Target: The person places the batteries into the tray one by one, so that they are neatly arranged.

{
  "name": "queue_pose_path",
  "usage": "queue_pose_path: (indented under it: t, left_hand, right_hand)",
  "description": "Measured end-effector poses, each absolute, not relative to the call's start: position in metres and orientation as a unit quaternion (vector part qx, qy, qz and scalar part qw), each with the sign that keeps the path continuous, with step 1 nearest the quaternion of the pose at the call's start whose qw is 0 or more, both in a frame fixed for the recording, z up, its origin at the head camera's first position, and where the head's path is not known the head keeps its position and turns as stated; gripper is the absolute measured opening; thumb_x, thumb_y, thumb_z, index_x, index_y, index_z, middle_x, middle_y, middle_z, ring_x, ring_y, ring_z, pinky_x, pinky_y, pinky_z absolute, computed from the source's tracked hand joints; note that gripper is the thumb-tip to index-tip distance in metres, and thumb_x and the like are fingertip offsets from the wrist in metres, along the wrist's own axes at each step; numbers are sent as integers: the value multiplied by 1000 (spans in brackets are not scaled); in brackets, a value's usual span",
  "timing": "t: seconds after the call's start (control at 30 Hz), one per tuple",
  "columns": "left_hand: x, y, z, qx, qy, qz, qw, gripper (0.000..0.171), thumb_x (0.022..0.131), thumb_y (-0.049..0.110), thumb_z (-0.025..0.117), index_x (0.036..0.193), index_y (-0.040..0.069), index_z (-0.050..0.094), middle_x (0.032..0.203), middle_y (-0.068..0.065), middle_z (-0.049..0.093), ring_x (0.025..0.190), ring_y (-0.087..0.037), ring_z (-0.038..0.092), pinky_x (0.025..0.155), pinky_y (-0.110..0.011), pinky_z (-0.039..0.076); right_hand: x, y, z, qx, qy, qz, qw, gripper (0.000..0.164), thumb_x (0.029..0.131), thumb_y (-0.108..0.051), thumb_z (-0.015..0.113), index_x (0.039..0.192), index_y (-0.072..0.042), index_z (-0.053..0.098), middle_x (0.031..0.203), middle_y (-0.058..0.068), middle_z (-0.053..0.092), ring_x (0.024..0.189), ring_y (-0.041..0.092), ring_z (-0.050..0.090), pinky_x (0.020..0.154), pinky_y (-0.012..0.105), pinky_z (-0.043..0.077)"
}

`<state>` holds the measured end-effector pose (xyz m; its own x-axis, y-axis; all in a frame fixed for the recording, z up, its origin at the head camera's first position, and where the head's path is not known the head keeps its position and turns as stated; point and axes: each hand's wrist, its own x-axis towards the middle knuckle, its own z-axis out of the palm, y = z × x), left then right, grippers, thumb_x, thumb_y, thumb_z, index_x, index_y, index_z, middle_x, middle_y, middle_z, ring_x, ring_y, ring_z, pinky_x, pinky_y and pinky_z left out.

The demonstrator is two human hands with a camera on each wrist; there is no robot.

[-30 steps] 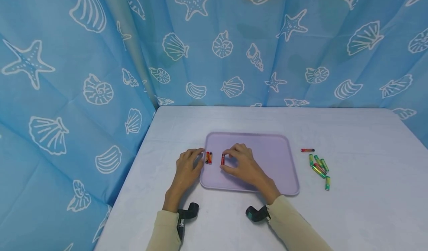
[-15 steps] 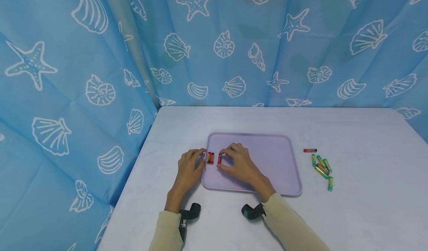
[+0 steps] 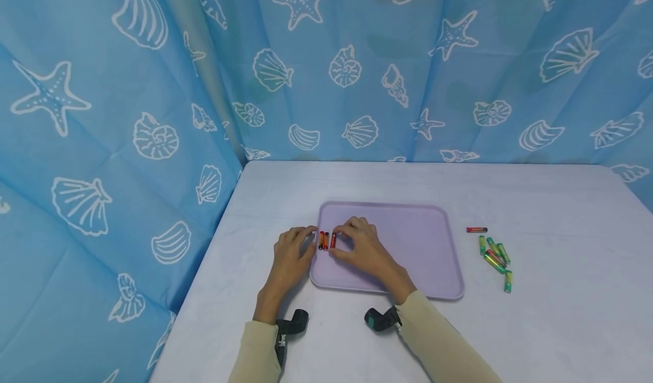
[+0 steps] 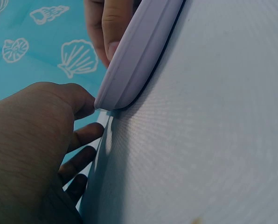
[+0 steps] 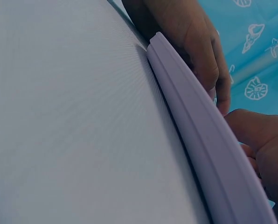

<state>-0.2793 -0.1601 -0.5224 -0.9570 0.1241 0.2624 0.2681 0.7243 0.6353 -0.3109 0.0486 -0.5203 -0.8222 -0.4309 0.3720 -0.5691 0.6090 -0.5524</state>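
On the left part of the lilac tray (image 3: 393, 247) two red-and-black batteries (image 3: 323, 241) lie side by side. My right hand (image 3: 364, 247) pinches a third red battery (image 3: 334, 240) lengthwise between thumb and index finger, just right of that pair with a small gap. My left hand (image 3: 293, 255) is at the tray's left rim, thumb and fingers apart and holding nothing. In the left wrist view the left thumb (image 4: 85, 100) is at the tray's corner; whether it presses there I cannot tell. The tray wall hides the batteries from both wrist views.
Right of the tray, a loose cluster of several green batteries (image 3: 493, 264) lies on the white-covered table (image 3: 561, 218), with a red one among them. Another red battery (image 3: 476, 230) lies just behind the cluster. A blue shell-print curtain (image 3: 357, 60) borders the table.
My right hand has slid left with the pinched battery, narrowing the gap to the pair. The left hand stays at the tray's left rim. The head view has shifted slightly.
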Motion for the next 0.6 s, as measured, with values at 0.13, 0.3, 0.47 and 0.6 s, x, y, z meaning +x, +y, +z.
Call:
queue_pose_path:
  t: [0.13,0.3,0.47,0.6]
  left_hand:
    - [-279,-160,-522,-105,-923,-359,96,37,100,18,59,137,15,61,133,-10,57,128,-34,43,107,-57,27]
    - [-280,-159,-522,-105,-925,-350,99,37,100,19,58,137,17,61,132,-8,57,128,-34,43,107,-57,28]
    - [-280,-159,-521,-103,-926,-350,98,36,100,19,58,136,17,61,132,-8,57,128,-34,43,106,-57,28]
    - [-280,-159,-522,-96,-928,-347,94,36,101,20,58,137,18,61,133,-8,57,128,-33,43,107,-55,28]
  right_hand:
    - [-312,48,-521,277,-891,345,96,38,82,-30,83,111,-9,72,94,-1,52,95,22,46,80,42,33]
    - [-314,47,-523,272,-894,345,89,38,82,-30,83,112,-9,72,94,-2,52,96,22,46,81,42,33]
    - [-314,46,-523,268,-896,344,83,38,83,-29,82,114,-9,72,94,-2,53,96,22,46,81,42,32]
    - [-313,45,-523,266,-896,347,77,39,83,-29,82,115,-9,71,94,-2,53,97,21,46,82,42,31]
